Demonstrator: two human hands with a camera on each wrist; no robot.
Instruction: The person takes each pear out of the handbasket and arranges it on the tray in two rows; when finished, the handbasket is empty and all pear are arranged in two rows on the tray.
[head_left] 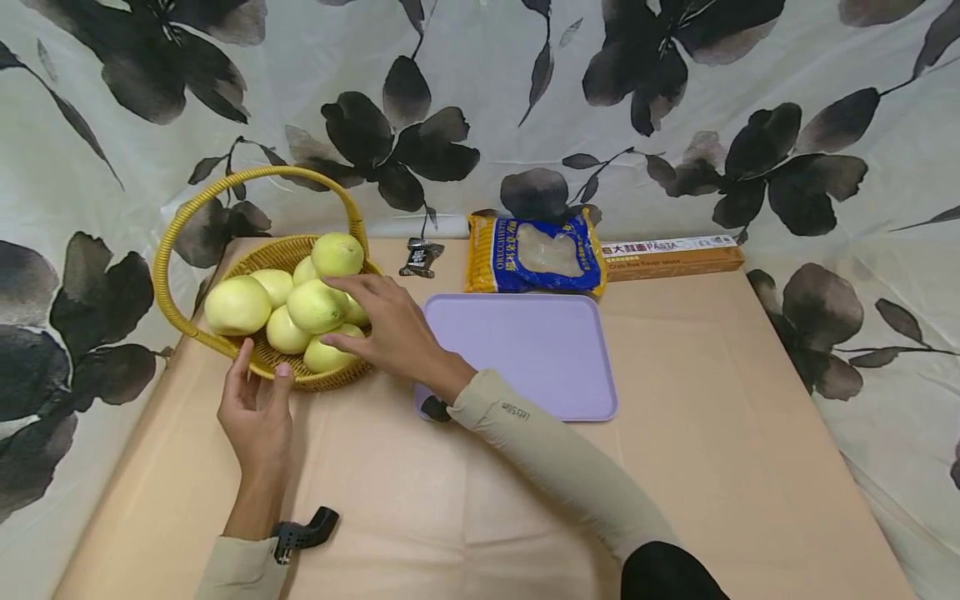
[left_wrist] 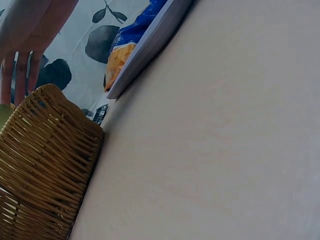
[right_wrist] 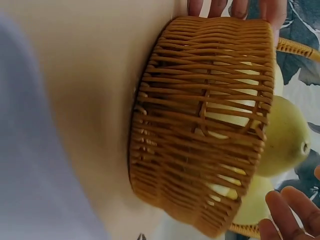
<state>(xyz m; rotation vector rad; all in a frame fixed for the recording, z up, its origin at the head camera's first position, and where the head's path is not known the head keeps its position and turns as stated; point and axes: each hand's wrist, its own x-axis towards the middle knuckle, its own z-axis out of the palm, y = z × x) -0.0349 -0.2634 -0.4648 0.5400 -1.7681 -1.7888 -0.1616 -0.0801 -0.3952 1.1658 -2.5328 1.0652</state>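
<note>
A woven basket (head_left: 330, 382) with a tall arched yellow handle (head_left: 168, 258) stands at the left of the table. It holds several round, pale yellow-green fruits (head_left: 287, 332) of uncertain kind, heaped above the rim. My left hand (head_left: 258, 421) is at the basket's front left, fairly straight fingers against its side and rim; some are hidden. Over the heap's right side reaches my right hand (head_left: 390, 321), thumb and fingers spread and apart. Its fingertips (right_wrist: 282, 210) show close to a fruit (right_wrist: 287, 137) in the right wrist view; whether they touch one, I cannot tell.
A lilac tray (head_left: 525, 358) lies right of the basket, under the right forearm. Behind it are a blue-and-yellow pasta bag (head_left: 536, 254) and a long brown pasta box (head_left: 671, 260). A small black packet (head_left: 422, 257) lies behind the right hand. Floral cloth (head_left: 495, 108) hangs behind.
</note>
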